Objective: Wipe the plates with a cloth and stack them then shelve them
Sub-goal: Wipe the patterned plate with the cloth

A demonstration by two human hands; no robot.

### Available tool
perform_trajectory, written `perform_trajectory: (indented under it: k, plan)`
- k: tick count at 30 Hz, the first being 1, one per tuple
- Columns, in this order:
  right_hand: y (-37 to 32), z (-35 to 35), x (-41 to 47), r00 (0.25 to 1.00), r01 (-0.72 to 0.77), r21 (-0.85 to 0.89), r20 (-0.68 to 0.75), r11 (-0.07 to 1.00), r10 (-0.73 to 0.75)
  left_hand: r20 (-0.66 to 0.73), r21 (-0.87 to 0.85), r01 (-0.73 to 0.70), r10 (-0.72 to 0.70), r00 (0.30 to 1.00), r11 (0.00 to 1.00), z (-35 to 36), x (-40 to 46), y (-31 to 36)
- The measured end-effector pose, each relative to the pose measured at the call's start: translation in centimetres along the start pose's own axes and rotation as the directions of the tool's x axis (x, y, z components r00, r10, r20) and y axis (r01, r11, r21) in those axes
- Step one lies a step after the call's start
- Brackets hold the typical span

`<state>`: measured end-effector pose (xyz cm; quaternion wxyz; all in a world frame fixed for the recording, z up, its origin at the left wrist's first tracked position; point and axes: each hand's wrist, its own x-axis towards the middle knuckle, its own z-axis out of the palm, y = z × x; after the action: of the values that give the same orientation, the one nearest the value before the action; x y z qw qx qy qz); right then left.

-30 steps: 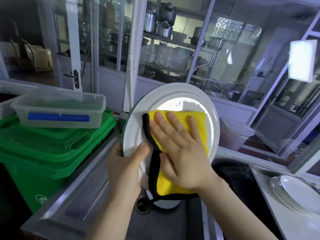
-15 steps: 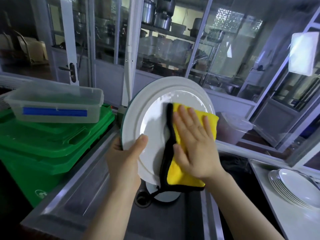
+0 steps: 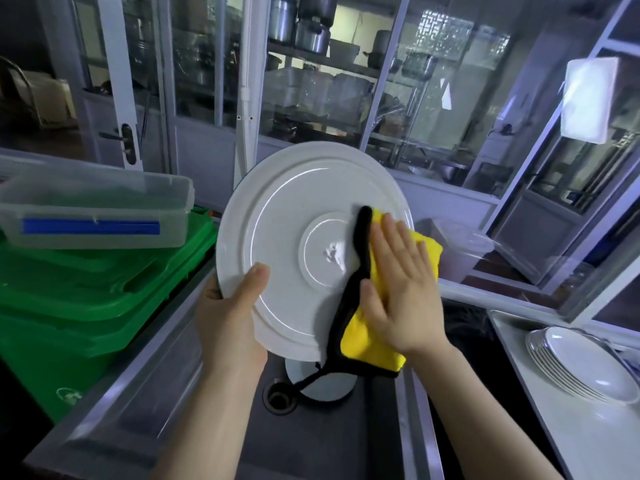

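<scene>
The left hand [image 3: 228, 320] has its grip closed on the lower left rim of a white plate [image 3: 294, 237], thumb across the face that looks toward us, holding it nearly upright above the sink [image 3: 311, 438]. The right hand [image 3: 398, 289] lies flat, fingers straight, pressing a yellow cloth [image 3: 367, 341] with a black border against the plate's right side. The ringed foot shows on that face, so I'd say it is the underside being wiped. Off to the right, a stack of plates [image 3: 585, 368] rests on the steel desk [image 3: 554, 427], likely finished ones; another plate [image 3: 325, 386] lies in the basin beside the drain, apparently waiting. So wiping looks well underway, with stacking partly done and shelving not begun. Room is tight on the left, where the green bins [image 3: 86, 306] and a clear lidded box [image 3: 93, 209] stand close to the sink edge; the way right toward the stack looks open.
</scene>
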<state>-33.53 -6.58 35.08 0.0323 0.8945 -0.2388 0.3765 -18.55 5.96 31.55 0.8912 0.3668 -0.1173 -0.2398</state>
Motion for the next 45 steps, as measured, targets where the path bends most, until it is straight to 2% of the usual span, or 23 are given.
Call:
perform_trajectory:
  k: [2, 3, 4, 6, 8, 10, 12, 14, 17, 22, 25, 28, 32, 35, 39, 42, 45]
  plan:
    - [0.2, -0.1, 0.2, 0.993, -0.114, 0.042, -0.021, 0.993, 0.115, 0.014, -0.020, 0.021, -0.021, 1.000, 1.000, -0.1, 0.1, -0.1]
    - [0.0, 0.0, 0.0, 0.993, -0.113, 0.032, -0.024, 0.993, 0.114, 0.010, -0.029, 0.031, -0.031, 0.999, 0.999, -0.2, 0.2, -0.2]
    - [-0.2, 0.2, -0.4, 0.997, -0.069, 0.001, -0.022, 0.998, 0.069, 0.005, -0.041, 0.039, -0.039, 0.999, 0.998, -0.3, 0.2, -0.3]
    - [-0.5, 0.5, -1.5, 0.993, 0.114, -0.073, -0.002, 0.991, -0.114, 0.015, -0.070, 0.058, -0.057, 0.998, 0.996, -0.7, 0.3, -0.5]
    - [-0.5, 0.8, -2.7, 0.954, 0.299, -0.116, 0.027, 0.947, -0.298, 0.047, -0.093, 0.082, -0.078, 0.996, 0.992, -0.8, 0.6, -0.4]
    - [0.3, 0.8, -3.2, 0.926, 0.376, -0.146, 0.020, 0.915, -0.377, 0.087, -0.126, 0.102, -0.092, 0.992, 0.987, -0.7, 0.6, -0.3]
    - [1.0, 0.7, -3.3, 0.950, 0.305, -0.089, -0.039, 0.948, -0.309, 0.123, -0.152, 0.120, -0.102, 0.987, 0.981, -0.3, 0.5, -0.1]
    - [1.0, 0.6, -2.9, 0.985, 0.150, 0.112, -0.105, 0.982, -0.138, 0.158, -0.154, 0.125, -0.101, 0.982, 0.980, 0.1, 0.4, 0.0]
    - [0.9, 0.1, -1.9, 0.982, 0.024, 0.354, -0.183, 0.935, 0.044, 0.180, -0.160, 0.114, -0.085, 0.980, 0.980, 0.3, 0.4, 0.0]
    - [1.5, -1.9, 0.5, 0.955, -0.088, 0.557, -0.189, 0.826, 0.229, 0.244, -0.116, 0.095, -0.064, 0.968, 0.989, -0.1, 0.7, 0.6]
    - [2.1, -3.3, 1.9, 0.946, -0.121, 0.596, -0.174, 0.794, 0.275, 0.290, -0.097, 0.067, -0.037, 0.956, 0.993, -0.4, 0.6, 0.7]
    - [2.1, -3.6, 2.2, 0.950, -0.124, 0.496, -0.190, 0.859, 0.248, 0.276, -0.093, 0.056, -0.028, 0.961, 0.994, -0.4, 0.3, 0.4]
    - [0.2, -1.7, 0.7, 0.963, -0.097, 0.124, -0.240, 0.988, 0.124, 0.189, -0.138, 0.055, -0.029, 0.982, 0.989, 0.2, -0.1, 0.0]
    - [-2.4, 0.7, -1.2, 0.964, -0.007, -0.109, -0.264, 0.994, -0.022, 0.109, -0.145, 0.047, -0.031, 0.994, 0.988, 0.9, -0.5, -0.3]
    - [-5.3, 2.7, -2.2, 0.964, 0.137, -0.139, -0.209, 0.981, -0.164, 0.052, -0.078, -0.026, 0.030, 0.998, 0.997, 1.6, -1.1, -0.5]
    - [-5.8, 2.3, -1.0, 0.965, 0.116, -0.148, -0.217, 0.982, -0.147, 0.045, -0.046, -0.080, 0.083, 0.996, 0.996, 2.0, -1.5, -0.7]
    - [-5.6, 1.2, 0.7, 0.958, 0.067, -0.095, -0.274, 0.993, -0.091, 0.057, -0.050, -0.067, 0.070, 0.996, 0.996, 2.3, -1.8, -0.7]
